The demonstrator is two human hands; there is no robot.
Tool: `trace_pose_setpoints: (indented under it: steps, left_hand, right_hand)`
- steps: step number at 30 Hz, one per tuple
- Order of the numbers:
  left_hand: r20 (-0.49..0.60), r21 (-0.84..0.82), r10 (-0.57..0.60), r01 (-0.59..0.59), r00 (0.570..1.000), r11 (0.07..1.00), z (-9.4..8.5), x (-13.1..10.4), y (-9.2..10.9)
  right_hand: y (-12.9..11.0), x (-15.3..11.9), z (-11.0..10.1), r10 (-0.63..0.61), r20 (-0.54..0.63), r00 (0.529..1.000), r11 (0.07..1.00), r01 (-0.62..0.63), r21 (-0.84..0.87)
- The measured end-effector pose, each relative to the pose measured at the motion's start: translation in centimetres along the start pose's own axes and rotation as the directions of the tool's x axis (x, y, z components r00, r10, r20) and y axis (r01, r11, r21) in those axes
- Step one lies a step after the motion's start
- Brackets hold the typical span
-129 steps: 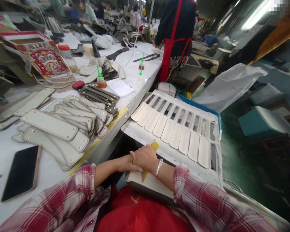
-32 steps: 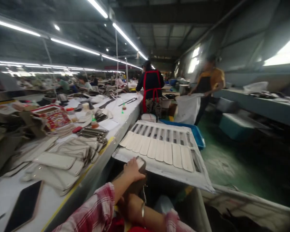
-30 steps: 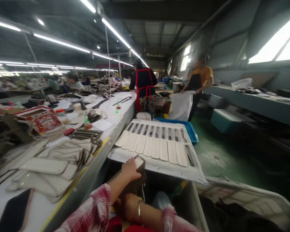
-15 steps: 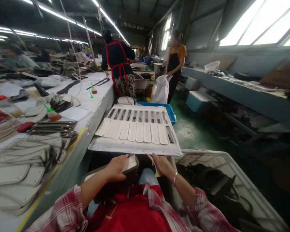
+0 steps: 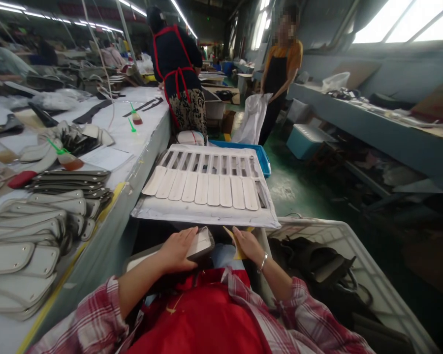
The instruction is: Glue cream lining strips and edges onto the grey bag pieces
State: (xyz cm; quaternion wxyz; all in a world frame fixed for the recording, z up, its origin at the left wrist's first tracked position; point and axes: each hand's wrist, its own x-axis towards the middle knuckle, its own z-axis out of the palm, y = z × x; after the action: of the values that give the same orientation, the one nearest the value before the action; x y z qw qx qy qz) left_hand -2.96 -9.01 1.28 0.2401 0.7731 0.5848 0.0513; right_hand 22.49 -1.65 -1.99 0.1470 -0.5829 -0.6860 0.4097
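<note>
On my lap lies a long, dark-edged piece with a pale top (image 5: 202, 242), perhaps a bag part; its exact kind is unclear. My left hand (image 5: 179, 250) grips it near its far end, fingers over the top and thumb along the near side. Pinched in my right hand (image 5: 249, 246) is a thin yellow sheet (image 5: 239, 250), held to the right of the piece and apart from it. Just beyond both hands stands a white-covered slotted rack (image 5: 206, 214), with a row of several cream strips (image 5: 208, 189) laid across it.
Left, a long table (image 5: 147, 110) carries stacked grey-white straps (image 5: 25, 255) and glue bottles with green tips (image 5: 68, 160). A white crate (image 5: 339, 226) of dark bag parts stands at my right. Beyond the rack are a blue tray (image 5: 264, 164) and two people.
My view has tipped slightly downward, so the rack and table sit higher in the picture. Both hands keep their holds. The person in orange now stands straighter, holding the white sack.
</note>
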Motion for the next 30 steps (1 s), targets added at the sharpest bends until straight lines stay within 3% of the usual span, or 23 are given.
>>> trace_pose_setpoints:
  steps: [5, 12, 18, 25, 30]
  left_hand:
    - [-0.026, 0.019, -0.007, 0.008, 1.000, 1.000, 0.0, -0.7, -0.8]
    - [-0.046, 0.228, -0.072, 0.080, 0.996, 0.970, -0.7, -4.9, -2.6]
    - [-0.111, 0.298, -0.106, 0.135, 0.988, 0.945, -0.1, -7.1, -3.6]
    - [-0.116, 0.300, -0.140, 0.169, 0.983, 0.939, 1.2, -4.6, -1.0]
    - [0.018, 0.179, -0.138, 0.132, 0.990, 0.975, 0.1, -0.9, 1.0]
  right_hand:
    - [0.6, -0.1, 0.7, 0.074, 0.012, 0.997, 0.995, -0.074, 0.068]
    - [2.1, -2.2, 2.2, 0.193, 0.055, 0.980, 0.963, -0.200, 0.182]
    - [3.0, -3.7, 2.9, 0.193, 0.065, 0.979, 0.954, -0.202, 0.220]
    - [2.7, -3.4, 3.2, 0.132, 0.018, 0.991, 0.970, -0.133, 0.206]
    - [1.2, -1.8, 2.6, 0.058, -0.062, 0.996, 0.995, -0.053, 0.086]
